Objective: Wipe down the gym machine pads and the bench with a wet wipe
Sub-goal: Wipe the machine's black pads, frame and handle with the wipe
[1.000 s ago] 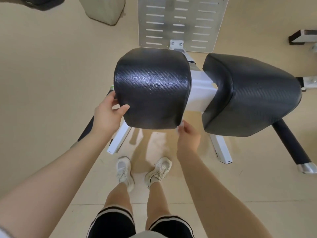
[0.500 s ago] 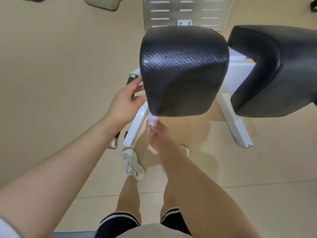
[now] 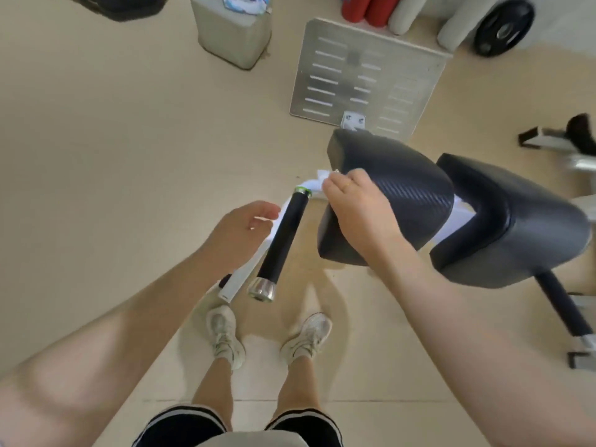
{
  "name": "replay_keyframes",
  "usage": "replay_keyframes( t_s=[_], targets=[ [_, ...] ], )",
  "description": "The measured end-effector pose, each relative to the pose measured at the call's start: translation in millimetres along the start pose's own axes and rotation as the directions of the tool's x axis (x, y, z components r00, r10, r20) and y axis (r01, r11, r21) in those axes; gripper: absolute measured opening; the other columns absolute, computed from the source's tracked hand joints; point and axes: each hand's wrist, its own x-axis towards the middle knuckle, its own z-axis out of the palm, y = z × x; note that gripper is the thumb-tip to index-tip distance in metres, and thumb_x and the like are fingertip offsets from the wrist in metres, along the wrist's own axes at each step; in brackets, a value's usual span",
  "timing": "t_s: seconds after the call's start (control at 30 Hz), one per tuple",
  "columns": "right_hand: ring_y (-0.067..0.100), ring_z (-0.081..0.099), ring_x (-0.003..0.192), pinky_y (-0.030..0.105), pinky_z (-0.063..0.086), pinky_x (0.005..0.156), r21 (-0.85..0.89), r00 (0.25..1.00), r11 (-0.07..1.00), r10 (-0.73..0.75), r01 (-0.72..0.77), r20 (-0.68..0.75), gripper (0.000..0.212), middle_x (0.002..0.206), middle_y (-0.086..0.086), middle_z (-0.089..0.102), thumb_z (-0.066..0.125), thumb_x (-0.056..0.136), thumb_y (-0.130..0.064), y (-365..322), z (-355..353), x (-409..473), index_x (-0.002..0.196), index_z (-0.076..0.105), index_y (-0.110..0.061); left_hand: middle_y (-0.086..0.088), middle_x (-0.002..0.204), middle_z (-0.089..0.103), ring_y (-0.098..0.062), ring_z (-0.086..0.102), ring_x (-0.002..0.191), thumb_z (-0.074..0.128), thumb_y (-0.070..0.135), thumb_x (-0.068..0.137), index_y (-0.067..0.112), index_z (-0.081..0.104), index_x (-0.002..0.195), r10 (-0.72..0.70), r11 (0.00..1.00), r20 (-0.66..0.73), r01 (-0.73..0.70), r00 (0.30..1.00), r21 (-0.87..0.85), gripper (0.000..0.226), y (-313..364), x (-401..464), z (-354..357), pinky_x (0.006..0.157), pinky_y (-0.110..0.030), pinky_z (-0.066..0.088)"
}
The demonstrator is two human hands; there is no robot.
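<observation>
My right hand (image 3: 354, 208) pinches the wet wipe (image 3: 317, 182) against the near pad's (image 3: 409, 188) left edge; left hand (image 3: 240, 230) relaxed, empty; second pad (image 3: 516, 227) looks left to do

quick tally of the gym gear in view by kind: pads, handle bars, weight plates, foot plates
black pads: 2, the near pad under the right hand and the far pad
black handle bars: 2, left and right
weight plates: 1
metal foot plates: 1
total: 6

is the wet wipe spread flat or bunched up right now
Bunched up. The wet wipe shows as a crumpled white wad at the right hand fingertips, against the left pad edge.
</observation>
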Motion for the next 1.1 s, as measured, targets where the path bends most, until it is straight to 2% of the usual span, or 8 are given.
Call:
replay_keyframes(
  t_s=[0.13, 0.23, 0.37, 0.47, 0.53, 0.77, 0.93, 1.1],
  targets=[
    [0.025, 0.056, 0.073, 0.027, 0.042, 0.059, -0.340, 0.955, 0.925, -0.070, 0.170, 0.289, 0.014, 0.072, 0.008, 0.064, 0.056, 0.069, 0.000, -9, 1, 16, 0.076, 0.067, -0.005, 0.008, 0.107, 0.059, -0.014, 0.057, 0.098, 0.045, 0.020, 0.093, 0.025, 0.059, 0.109, -0.143, 0.983, 0.024, 0.140, 0.989, 0.116, 0.022, -14, -5, 1, 0.081, -0.023, 0.041],
    [0.024, 0.054, 0.052, 0.019, 0.038, 0.044, -0.185, 0.896, 0.953, -0.144, 0.240, 0.420, 0.031, 0.052, 0.007, 0.057, 0.033, 0.058, -0.003, -35, 22, -13, 0.048, 0.062, -0.006, 0.009, 0.110, 0.060, -0.012, 0.056, 0.096, 0.044, 0.022, 0.092, 0.035, 0.057, 0.106, -0.205, 0.971, 0.044, 0.198, 0.978, 0.133, 0.024, -32, -6, 5, 0.085, -0.024, 0.041],
    [0.028, 0.050, 0.097, 0.032, 0.045, 0.076, -0.008, 0.812, 0.995, -0.075, 0.098, 0.579, 0.036, 0.098, 0.013, 0.061, 0.040, 0.080, 0.011, -43, 43, -54, 0.108, 0.060, 0.000, 0.006, 0.120, 0.057, -0.010, 0.055, 0.098, 0.045, 0.015, 0.094, 0.019, 0.050, 0.130, -0.233, 0.971, 0.150, 0.222, 0.961, 0.085, 0.037, -46, -9, 9, 0.083, -0.018, 0.037],
    [0.022, 0.048, 0.072, 0.029, 0.046, 0.072, 0.378, 0.942, 0.876, 0.206, -0.298, 0.265, 0.024, 0.067, -0.002, 0.055, 0.050, 0.090, -0.003, -40, 37, -29, 0.106, 0.067, -0.009, 0.014, 0.102, 0.062, -0.005, 0.060, 0.085, 0.047, 0.017, 0.094, 0.025, 0.052, 0.128, -0.227, 0.973, 0.191, 0.228, 0.955, 0.015, 0.035, -50, -13, 8, 0.074, -0.013, 0.043],
    [0.021, 0.053, 0.070, 0.020, 0.040, 0.071, 0.553, 0.944, 0.774, 0.321, -0.310, 0.079, 0.021, 0.067, -0.005, 0.061, 0.052, 0.090, -0.008, -43, 33, 1, 0.100, 0.070, -0.008, 0.018, 0.093, 0.060, -0.005, 0.060, 0.086, 0.049, 0.015, 0.094, 0.025, 0.054, 0.125, -0.194, 0.980, 0.210, 0.200, 0.958, -0.008, 0.033, -50, -13, 5, 0.081, -0.017, 0.046],
    [0.033, 0.057, 0.099, 0.034, 0.044, 0.082, 0.297, 0.818, 0.817, 0.321, -0.494, 0.478, 0.030, 0.105, 0.017, 0.063, 0.041, 0.087, 0.002, -41, 76, 46, 0.106, 0.064, -0.001, 0.002, 0.101, 0.065, -0.014, 0.061, 0.082, 0.042, 0.007, 0.094, 0.027, 0.055, 0.125, -0.239, 0.946, 0.253, 0.284, 0.938, -0.157, 0.039, -62, -10, 2, 0.083, -0.025, 0.048],
    [0.030, 0.067, 0.077, 0.024, 0.047, 0.076, 0.553, 0.984, 0.814, 0.132, -0.176, 0.118, 0.022, 0.082, 0.017, 0.071, 0.052, 0.073, 0.012, -70, 62, -17, 0.081, 0.070, 0.003, -0.003, 0.096, 0.070, -0.014, 0.067, 0.072, 0.042, 0.010, 0.092, 0.013, 0.065, 0.106, -0.366, 0.808, 0.283, 0.453, 0.887, -0.376, 0.026, -60, -9, -6, 0.065, -0.025, 0.051],
    [0.001, 0.060, 0.086, 0.009, 0.045, 0.075, 0.796, 0.990, 0.596, -0.003, -0.110, 0.139, 0.018, 0.084, 0.004, 0.072, 0.057, 0.078, 0.006, -84, 39, -44, 0.082, 0.072, -0.003, -0.007, 0.108, 0.066, -0.015, 0.064, 0.075, 0.033, 0.001, 0.092, 0.015, 0.057, 0.122, -0.356, 0.844, 0.302, 0.443, 0.884, -0.301, 0.041, -53, -11, -8, 0.069, -0.022, 0.053]
  ],
)
